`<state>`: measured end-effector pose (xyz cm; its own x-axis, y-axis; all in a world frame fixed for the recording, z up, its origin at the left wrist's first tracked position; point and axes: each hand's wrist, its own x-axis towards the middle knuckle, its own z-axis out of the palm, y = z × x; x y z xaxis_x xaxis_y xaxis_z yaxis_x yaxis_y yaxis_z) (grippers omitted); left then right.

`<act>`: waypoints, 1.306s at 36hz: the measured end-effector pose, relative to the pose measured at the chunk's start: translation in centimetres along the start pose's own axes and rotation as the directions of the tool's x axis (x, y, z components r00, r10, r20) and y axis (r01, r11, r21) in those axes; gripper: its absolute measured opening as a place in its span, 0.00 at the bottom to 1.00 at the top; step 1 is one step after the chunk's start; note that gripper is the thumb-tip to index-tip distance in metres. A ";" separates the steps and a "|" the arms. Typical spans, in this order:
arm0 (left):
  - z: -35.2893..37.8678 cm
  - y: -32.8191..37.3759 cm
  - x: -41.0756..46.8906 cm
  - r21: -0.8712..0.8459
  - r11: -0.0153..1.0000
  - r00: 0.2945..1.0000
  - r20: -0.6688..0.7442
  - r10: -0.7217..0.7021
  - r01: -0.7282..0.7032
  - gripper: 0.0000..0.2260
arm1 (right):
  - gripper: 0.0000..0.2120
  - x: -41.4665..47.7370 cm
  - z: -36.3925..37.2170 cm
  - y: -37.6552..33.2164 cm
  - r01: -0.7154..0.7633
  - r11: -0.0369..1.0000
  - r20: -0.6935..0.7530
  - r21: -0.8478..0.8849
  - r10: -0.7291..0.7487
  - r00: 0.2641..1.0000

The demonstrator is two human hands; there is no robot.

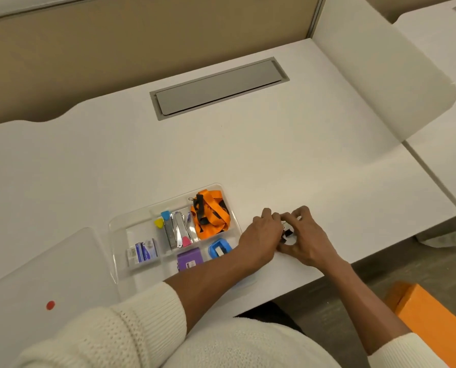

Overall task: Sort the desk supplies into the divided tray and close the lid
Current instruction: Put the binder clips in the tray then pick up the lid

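Binder clips, small, black, lie on bench just right of divided tray. Left hand and right hand cupped together around clips, gathering; firm grip cannot tell. Next, likely: lift clips into free compartment. Clear lid lies left of tray, not yet on.

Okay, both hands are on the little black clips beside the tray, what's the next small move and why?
Probably gather the black binder clips and carry them left into a free compartment of the clear tray. Both the left hand and right hand are cupped around them on the desk, outside the tray, and the lid lies off.
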<state>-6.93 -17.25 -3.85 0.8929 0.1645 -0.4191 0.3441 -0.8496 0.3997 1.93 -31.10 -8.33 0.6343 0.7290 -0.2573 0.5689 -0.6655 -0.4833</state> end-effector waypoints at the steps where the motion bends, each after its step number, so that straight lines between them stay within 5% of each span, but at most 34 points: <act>1: 0.0 0.0 0.1 -0.018 1.000 1.000 -0.008 -0.016 0.015 0.29 | 0.31 0.2 -0.1 0.1 0.006 1.000 0.004 0.015 -0.006 1.000; 9: 0.7 0.4 0.7 -0.134 0.985 0.993 -0.034 -0.113 0.107 0.31 | 0.25 1.0 -0.3 -0.6 0.010 0.998 0.006 0.069 -0.011 1.000; 15: 0.2 -0.2 1.3 -0.238 0.963 0.987 -0.069 -0.145 0.125 0.18 | 0.15 1.4 -0.6 -0.8 0.000 0.989 -0.085 0.150 0.013 0.996; 26: -2.6 -0.3 -0.1 -0.236 0.965 0.981 -0.129 -0.147 0.114 0.13 | 0.17 1.2 -2.9 -2.5 -0.108 0.884 -0.040 0.456 0.141 0.989; 36: -7.7 -6.0 -8.7 -0.244 0.951 0.947 -0.209 -0.242 0.189 0.13 | 0.15 1.5 -4.7 -12.6 0.074 0.851 0.034 0.519 -0.107 0.994; 47: -5.1 -14.9 -22.1 -0.530 0.733 0.759 -0.231 -0.609 0.427 0.16 | 0.18 1.0 2.7 -25.9 0.294 0.883 0.288 0.366 -0.407 0.867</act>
<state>-30.33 -5.68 3.64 0.5348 0.7581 -0.3732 0.7873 -0.2867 0.5459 -13.56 -12.74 1.65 0.1676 0.9490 -0.2669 0.4972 -0.3151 -0.8084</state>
